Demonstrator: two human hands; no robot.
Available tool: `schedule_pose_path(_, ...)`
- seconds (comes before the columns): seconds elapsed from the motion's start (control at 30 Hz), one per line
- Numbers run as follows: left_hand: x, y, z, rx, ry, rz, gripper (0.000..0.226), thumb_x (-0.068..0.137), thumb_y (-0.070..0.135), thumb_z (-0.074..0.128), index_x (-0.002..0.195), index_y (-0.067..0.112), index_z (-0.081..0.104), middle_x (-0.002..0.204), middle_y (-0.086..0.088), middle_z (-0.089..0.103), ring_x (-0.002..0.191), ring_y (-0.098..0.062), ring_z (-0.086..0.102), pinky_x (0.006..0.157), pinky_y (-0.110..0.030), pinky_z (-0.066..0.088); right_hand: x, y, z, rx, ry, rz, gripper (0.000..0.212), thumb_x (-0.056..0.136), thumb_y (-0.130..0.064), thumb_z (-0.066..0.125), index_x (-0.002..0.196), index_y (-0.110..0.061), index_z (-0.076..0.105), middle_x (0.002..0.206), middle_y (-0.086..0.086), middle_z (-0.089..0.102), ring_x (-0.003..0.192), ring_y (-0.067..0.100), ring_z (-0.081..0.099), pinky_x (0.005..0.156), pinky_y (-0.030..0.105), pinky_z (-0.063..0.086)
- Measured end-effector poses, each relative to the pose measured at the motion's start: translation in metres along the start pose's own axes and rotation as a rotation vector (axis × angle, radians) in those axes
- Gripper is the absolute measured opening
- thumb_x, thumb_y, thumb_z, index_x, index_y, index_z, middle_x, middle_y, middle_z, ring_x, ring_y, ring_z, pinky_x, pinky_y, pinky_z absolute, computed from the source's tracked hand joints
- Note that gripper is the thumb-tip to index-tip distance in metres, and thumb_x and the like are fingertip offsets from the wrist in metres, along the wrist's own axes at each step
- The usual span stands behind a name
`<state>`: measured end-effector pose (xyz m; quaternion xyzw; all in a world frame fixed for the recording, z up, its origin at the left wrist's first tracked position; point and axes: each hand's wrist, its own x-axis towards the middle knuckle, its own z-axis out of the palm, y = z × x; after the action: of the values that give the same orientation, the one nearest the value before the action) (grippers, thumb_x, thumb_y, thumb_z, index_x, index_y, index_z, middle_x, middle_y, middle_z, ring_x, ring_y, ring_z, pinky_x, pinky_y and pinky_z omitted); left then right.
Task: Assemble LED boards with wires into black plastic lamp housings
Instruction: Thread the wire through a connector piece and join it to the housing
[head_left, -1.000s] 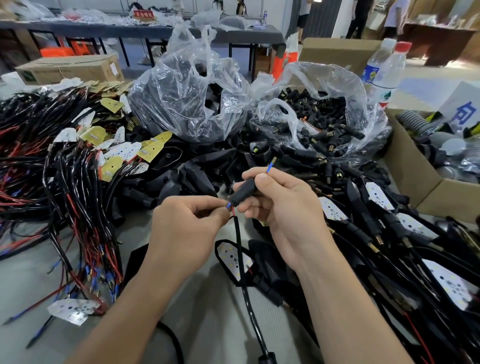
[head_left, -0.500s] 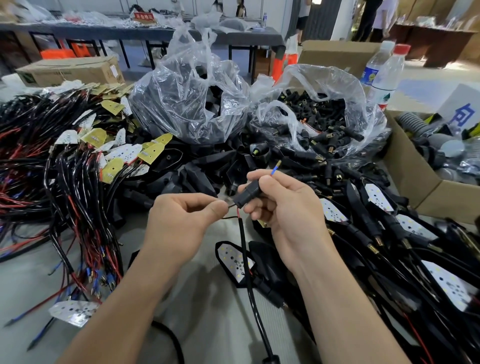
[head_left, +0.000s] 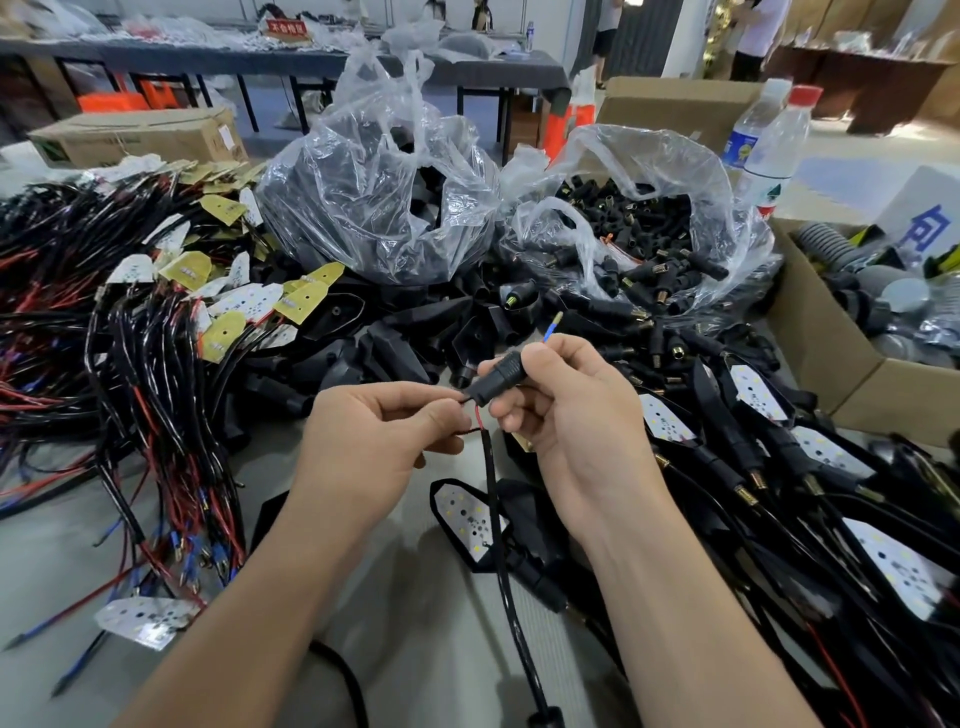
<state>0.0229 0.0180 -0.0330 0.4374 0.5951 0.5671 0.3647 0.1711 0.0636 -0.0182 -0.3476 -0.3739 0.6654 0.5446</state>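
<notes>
Right hand (head_left: 576, 415) grips short black plastic tube (head_left: 497, 378) mid-air above grey surface (head_left: 415, 623), steadying it for threading. Blue wire tip (head_left: 550, 331) pokes out far end. Left hand (head_left: 374, 447) pinches thin red wire (head_left: 475, 423) at tube mouth, likely to feed it in. Black sheathed cable (head_left: 493, 499) hangs below.

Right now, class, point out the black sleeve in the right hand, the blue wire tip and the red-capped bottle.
black sleeve (head_left: 496, 378): head view, exposed middle.
blue wire tip (head_left: 551, 328): head view, blue insulation.
red-capped bottle (head_left: 779, 141): head view, clear body.
</notes>
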Motion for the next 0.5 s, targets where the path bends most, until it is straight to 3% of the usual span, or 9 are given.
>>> schedule_pose_path(0.13, -0.0038, 0.0029, 0.0019, -0.050, 0.005, 0.014, 0.033, 0.074, 0.008, 0.087, 0.098, 0.027, 0.077, 0.069, -0.008, 0.077, 0.060, -0.022, 0.075, 0.051, -0.015, 0.047, -0.0016, 0.0040, 0.0033, -0.022, -0.024, 0.010, 0.008, 0.104, -0.006, 0.052, 0.096, -0.007, 0.051, 0.086, 0.019, 0.077, 0.051, 0.014, 0.058, 0.050, 0.022, 0.047)
schedule_pose_path(0.23, -0.0064, 0.0036, 0.0034, -0.048, -0.008, 0.087, 0.036, 0.078, -0.003, 0.082, 0.098, 0.026, 0.076, 0.068, -0.006, 0.077, 0.055, -0.019, 0.074, 0.049, -0.011, 0.047, -0.0025, 0.0055, 0.0053, -0.057, -0.040, 0.025, 0.012, 0.105, -0.008, 0.052, 0.093, -0.007, 0.055, 0.086, 0.017, 0.078, 0.050, 0.012, 0.056, 0.051, 0.022, 0.047)
schedule_pose_path(0.33, -0.0063, 0.0036, 0.0048, -0.018, 0.007, 0.099, 0.032, 0.080, -0.001, 0.082, 0.100, 0.024, 0.077, 0.069, -0.005, 0.077, 0.059, -0.018, 0.075, 0.052, -0.010, 0.047, -0.0018, 0.0021, 0.0026, -0.041, -0.059, 0.029, 0.011, 0.105, -0.007, 0.052, 0.094, -0.006, 0.056, 0.089, 0.017, 0.078, 0.051, 0.013, 0.059, 0.051, 0.021, 0.049)
schedule_pose_path(0.5, -0.0012, 0.0034, -0.0004, -0.025, -0.013, -0.001, 0.016, 0.084, 0.007, 0.079, 0.075, 0.019, 0.082, 0.073, -0.007, 0.078, 0.059, -0.019, 0.075, 0.048, -0.013, 0.045, -0.0012, -0.0015, -0.0002, 0.013, -0.067, -0.001, 0.006, 0.105, -0.006, 0.053, 0.099, -0.006, 0.053, 0.090, 0.022, 0.076, 0.053, 0.017, 0.063, 0.051, 0.022, 0.051)
